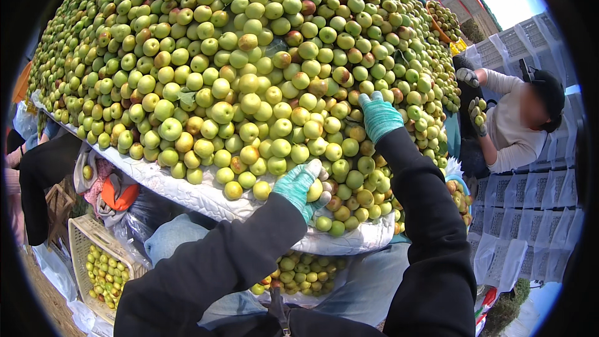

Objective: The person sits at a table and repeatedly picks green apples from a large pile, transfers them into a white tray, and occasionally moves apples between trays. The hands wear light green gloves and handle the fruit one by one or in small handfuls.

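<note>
Evidently mid-sort: left hand [304,191], teal glove, center of frame and low on the heap [187,81], fingers closed around one yellow-green fruit [314,191]. Right hand [379,118], same glove, right of center, fingertips down among the heap's fruit; cannot tell whether it grasps any. Heap fills upper and middle frame, green to russet, lying on a white quilt [161,178]. Beige crate [80,254], lower left, part-filled with smaller-looking fruit. More fruit at lower center, between the knees. Co-worker [516,115] at right edge, gloved, grey crates [524,215] stacked behind.
</note>
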`<state>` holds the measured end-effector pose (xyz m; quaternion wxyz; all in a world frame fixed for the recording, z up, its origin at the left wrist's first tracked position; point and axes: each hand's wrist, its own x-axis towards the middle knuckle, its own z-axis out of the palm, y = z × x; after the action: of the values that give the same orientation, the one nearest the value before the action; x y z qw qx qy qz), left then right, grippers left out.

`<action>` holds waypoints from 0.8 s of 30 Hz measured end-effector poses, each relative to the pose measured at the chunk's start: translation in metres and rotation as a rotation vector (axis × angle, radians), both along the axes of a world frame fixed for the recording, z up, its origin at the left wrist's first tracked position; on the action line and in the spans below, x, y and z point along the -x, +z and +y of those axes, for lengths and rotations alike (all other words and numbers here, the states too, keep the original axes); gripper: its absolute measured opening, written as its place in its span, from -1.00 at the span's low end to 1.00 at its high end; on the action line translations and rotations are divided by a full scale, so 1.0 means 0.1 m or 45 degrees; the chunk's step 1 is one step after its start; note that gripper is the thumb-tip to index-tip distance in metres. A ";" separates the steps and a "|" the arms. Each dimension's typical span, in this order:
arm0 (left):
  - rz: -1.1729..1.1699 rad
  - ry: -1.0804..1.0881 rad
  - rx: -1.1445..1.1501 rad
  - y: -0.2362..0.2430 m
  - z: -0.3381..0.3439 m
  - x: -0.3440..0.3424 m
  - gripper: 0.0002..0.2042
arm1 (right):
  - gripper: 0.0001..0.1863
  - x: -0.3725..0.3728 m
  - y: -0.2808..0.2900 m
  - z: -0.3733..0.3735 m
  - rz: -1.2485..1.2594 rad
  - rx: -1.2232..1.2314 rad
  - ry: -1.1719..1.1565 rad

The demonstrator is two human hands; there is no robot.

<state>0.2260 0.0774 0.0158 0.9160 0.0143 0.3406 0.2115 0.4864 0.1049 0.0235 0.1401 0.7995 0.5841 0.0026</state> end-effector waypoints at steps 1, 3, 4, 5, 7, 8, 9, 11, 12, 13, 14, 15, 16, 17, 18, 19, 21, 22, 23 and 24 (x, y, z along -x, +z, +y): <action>0.044 -0.002 -0.142 -0.04 -0.03 -0.01 -0.89 | -0.55 -0.05 0.04 -0.08 -0.008 -0.081 -0.038; 0.037 0.006 -0.405 -0.12 -0.06 -0.04 -0.88 | -0.67 -0.02 0.12 -0.24 0.024 -0.620 -0.011; -0.059 0.043 -0.688 -0.15 -0.06 -0.04 -0.85 | -0.70 0.08 0.18 -0.33 0.216 -0.944 0.126; -0.099 0.067 -0.867 -0.17 -0.05 -0.05 -0.81 | -0.73 0.22 0.25 -0.42 0.395 -1.278 0.229; 0.028 -0.244 -0.861 -0.16 -0.02 -0.03 -0.68 | -0.73 0.65 0.32 -0.68 1.110 -1.144 -0.105; -0.029 0.111 0.062 -0.11 -0.07 -0.07 -0.70 | -0.73 0.75 0.38 -0.74 1.226 -0.879 0.158; -0.325 -0.042 0.077 -0.08 -0.02 -0.06 -0.71 | -0.73 0.80 0.42 -0.74 1.321 -0.542 0.497; -0.124 -0.174 -0.069 0.04 -0.06 -0.06 -0.73 | -0.63 0.75 0.43 -0.57 0.953 -0.585 0.542; -0.076 -0.218 -0.063 0.09 -0.08 -0.05 -0.73 | -0.74 0.65 0.37 -0.34 1.002 -0.861 0.349; -0.123 -0.217 0.128 0.15 -0.10 0.00 -0.72 | -0.76 0.49 0.32 -0.08 0.982 -0.968 0.077; -0.215 -0.288 0.110 0.17 -0.08 0.00 -0.70 | -0.69 0.34 0.24 0.17 1.185 -0.995 -0.120; -0.196 -0.307 0.094 0.20 -0.09 0.01 -0.73 | -0.58 0.24 0.15 0.37 0.702 -0.995 0.046; -0.255 -0.307 0.132 0.20 -0.07 0.00 -0.73 | -0.55 0.19 0.05 0.50 0.711 -0.850 0.081; -0.286 -0.299 0.182 0.21 -0.06 0.00 -0.73 | -0.53 0.18 -0.06 0.57 0.748 -0.605 0.030; -0.245 -0.280 0.189 0.20 -0.04 -0.01 -0.73 | -0.58 0.21 -0.17 0.67 0.733 -0.590 0.065; -0.203 -0.259 0.199 0.19 -0.03 -0.02 -0.73 | -0.63 0.22 -0.24 0.72 0.718 -0.536 0.056; -0.149 -0.222 0.218 0.17 -0.01 -0.02 -0.71 | -0.74 0.21 -0.27 0.68 0.746 -0.729 0.048; -0.137 -0.204 0.228 0.16 -0.01 -0.02 -0.70 | -0.78 0.18 -0.25 0.66 0.801 -0.790 0.093; -0.133 -0.177 0.250 0.16 -0.01 -0.01 -0.69 | -0.77 0.10 -0.19 0.64 0.698 -1.001 -0.016; -0.144 -0.182 0.247 0.15 -0.02 -0.01 -0.70 | -0.72 -0.02 -0.10 0.66 0.568 -1.149 -0.164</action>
<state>0.2267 0.0756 0.0308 0.9435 -0.0622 0.3055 0.1123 0.4887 0.1706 0.0135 -0.3476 0.7959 0.4899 0.0753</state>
